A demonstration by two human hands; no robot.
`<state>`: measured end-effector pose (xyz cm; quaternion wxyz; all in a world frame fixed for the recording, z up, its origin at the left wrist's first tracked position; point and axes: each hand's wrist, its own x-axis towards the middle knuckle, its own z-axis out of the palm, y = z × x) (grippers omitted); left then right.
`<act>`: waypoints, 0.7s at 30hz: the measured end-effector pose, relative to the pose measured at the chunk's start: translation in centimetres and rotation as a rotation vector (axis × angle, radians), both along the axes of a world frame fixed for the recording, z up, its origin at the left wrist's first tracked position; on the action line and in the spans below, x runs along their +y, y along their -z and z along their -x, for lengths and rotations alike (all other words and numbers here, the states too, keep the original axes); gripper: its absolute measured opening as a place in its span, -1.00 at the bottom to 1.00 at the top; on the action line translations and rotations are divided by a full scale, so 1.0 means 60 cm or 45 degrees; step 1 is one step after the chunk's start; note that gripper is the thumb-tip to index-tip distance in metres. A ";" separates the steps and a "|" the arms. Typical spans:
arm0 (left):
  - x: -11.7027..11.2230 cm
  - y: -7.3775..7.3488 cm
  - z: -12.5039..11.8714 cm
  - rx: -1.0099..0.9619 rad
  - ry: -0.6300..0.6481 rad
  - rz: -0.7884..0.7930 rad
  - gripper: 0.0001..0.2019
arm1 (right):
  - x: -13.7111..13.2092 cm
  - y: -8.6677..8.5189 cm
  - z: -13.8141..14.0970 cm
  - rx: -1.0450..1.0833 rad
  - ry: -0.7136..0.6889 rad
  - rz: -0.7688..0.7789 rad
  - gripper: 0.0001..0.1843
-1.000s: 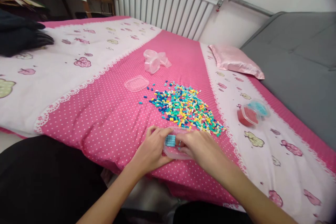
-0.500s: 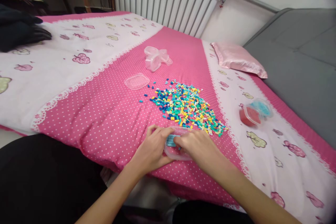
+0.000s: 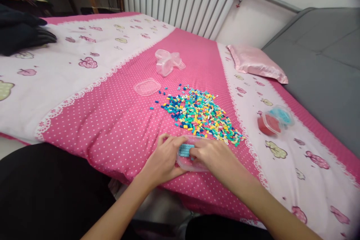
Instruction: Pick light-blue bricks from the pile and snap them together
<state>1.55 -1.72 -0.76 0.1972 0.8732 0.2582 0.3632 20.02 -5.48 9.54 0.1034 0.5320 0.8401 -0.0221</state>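
Note:
A clear plastic container [image 3: 187, 165] rests at the near edge of the bed, with light blue building bricks [image 3: 185, 150] lined up in rows inside its left part. My left hand [image 3: 165, 157] grips the container's left side, thumb low and fingers over the far rim. Inside the container, the bent fingers of my right hand [image 3: 215, 155] touch the right end of the blue bricks; whether a brick is between the fingertips is hidden. Just beyond lies a spread pile of small multicoloured bricks [image 3: 202, 114].
A clear lid [image 3: 147, 87] and several stacked clear containers [image 3: 165, 63] lie past the pile. To the right stand a container with red contents [image 3: 268, 125] and one with blue contents [image 3: 282, 115]. A pink pillow [image 3: 257, 63] and black gloves [image 3: 25, 32] are farther off.
My right fingers have shifted slightly right within the container, so more of the light blue bricks shows. My left hand keeps its hold.

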 end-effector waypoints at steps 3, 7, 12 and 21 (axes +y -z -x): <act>0.000 0.002 0.000 0.004 -0.004 0.002 -0.34 | -0.011 -0.006 -0.014 0.051 -0.003 -0.056 -0.84; 0.000 0.003 0.000 0.010 -0.003 0.002 -0.34 | -0.031 0.002 -0.035 0.185 -0.029 -0.165 -0.83; 0.000 0.004 -0.001 0.008 -0.019 -0.004 -0.37 | -0.042 0.021 -0.042 0.306 0.049 -0.123 -0.80; 0.001 0.004 -0.001 0.013 -0.032 0.004 -0.33 | -0.034 0.022 -0.040 0.210 -0.064 -0.208 -0.76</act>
